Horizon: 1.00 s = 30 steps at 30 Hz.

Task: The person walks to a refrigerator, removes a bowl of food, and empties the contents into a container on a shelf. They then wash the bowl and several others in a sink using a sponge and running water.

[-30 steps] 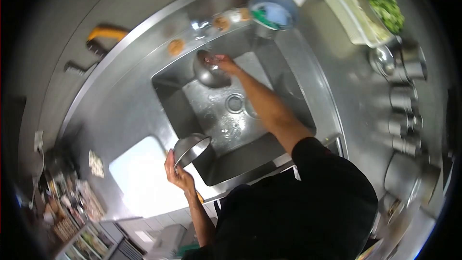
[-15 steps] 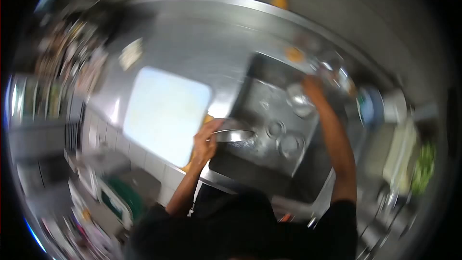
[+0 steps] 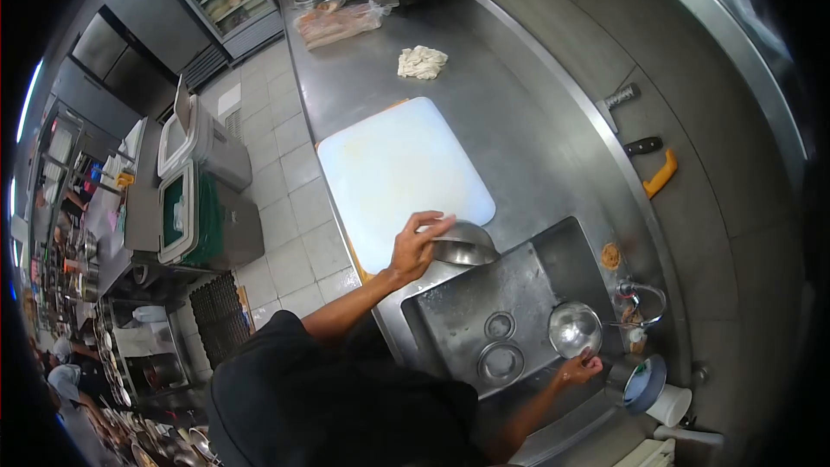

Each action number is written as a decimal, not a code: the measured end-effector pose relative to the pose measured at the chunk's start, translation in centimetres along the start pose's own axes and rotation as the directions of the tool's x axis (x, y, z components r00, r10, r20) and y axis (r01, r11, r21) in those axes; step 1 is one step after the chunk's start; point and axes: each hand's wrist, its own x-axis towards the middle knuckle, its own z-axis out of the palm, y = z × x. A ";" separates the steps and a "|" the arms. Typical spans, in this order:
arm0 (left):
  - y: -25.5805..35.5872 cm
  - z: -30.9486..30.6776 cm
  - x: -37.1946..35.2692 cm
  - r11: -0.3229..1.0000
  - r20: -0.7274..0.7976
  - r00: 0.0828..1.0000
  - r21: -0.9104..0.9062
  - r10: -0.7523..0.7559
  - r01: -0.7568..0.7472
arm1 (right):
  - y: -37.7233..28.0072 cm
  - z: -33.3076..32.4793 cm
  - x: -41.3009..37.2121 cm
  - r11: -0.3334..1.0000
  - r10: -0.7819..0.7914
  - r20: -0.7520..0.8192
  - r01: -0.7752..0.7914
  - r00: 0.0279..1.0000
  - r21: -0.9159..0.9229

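Observation:
My left hand [image 3: 418,246] grips the rim of a steel bowl [image 3: 467,245], which is tilted over the near right corner of the white cutting board [image 3: 398,164] and the sink's edge. In my right hand [image 3: 579,367] is a second round steel bowl [image 3: 574,327], pinched at its rim with the hollow facing up. That bowl is over the right side of the steel sink [image 3: 553,277], close to the curved faucet [image 3: 644,303]. On the sink's floor are round metal rings around the drain [image 3: 501,363].
A crumpled white cloth [image 3: 422,62] and a bag of pinkish food [image 3: 341,24] lie farther along the counter. Knives [image 3: 642,146] hang along the wall. Right of the sink stand a blue-lined pot [image 3: 645,383] and a white container [image 3: 670,405]. Bins [image 3: 207,216] stand on the floor at left.
My view has swung left, showing more of the counter and kitchen. My left hand still holds its bowl near the board. My right hand, formerly by the faucet, is now lower, at the other bowl's rim.

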 end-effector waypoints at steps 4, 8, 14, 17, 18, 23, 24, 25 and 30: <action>-3.9 -2.2 -1.0 0.970 -0.288 0.927 -0.082 -0.241 0.227 | 0.7 3.5 0.4 0.734 0.456 0.237 -0.513 0.858 0.445; -3.1 -7.8 1.7 0.521 -0.154 0.574 -0.648 -0.804 0.555 | 4.1 7.1 1.6 0.530 0.472 0.527 -0.705 0.707 0.471; -10.6 -13.0 7.0 0.510 -0.230 0.532 -0.721 -0.815 0.470 | 10.9 7.5 2.1 -0.038 0.250 0.819 -0.840 0.517 0.541; -24.3 -16.2 13.0 0.286 -0.169 0.469 -0.939 -0.867 0.189 | 5.3 5.0 0.0 0.109 0.514 0.638 -0.781 0.574 0.615; -27.4 -18.6 15.7 0.282 -0.139 0.525 -0.938 -0.839 0.202 | 4.7 3.3 -0.9 0.202 0.477 0.643 -0.787 0.599 0.583; -37.3 -28.2 36.4 0.537 -0.539 0.481 -0.829 -0.691 -0.155 | -17.9 -1.8 -13.4 0.784 0.431 0.316 -0.525 0.845 0.333; -37.2 -31.1 40.7 0.491 -0.490 0.484 -0.861 -0.725 -0.135 | -15.1 -1.7 -13.3 0.706 0.562 0.391 -0.669 0.729 0.233; -40.3 -34.2 45.1 0.488 -0.443 0.614 -0.867 -0.654 -0.105 | -14.1 -1.4 -13.2 0.653 0.625 0.432 -0.738 0.651 0.168; -36.9 -37.2 54.3 0.572 -0.065 0.753 -0.694 -0.654 0.436 | -12.1 0.1 -12.0 0.592 0.682 0.461 -0.799 0.568 0.107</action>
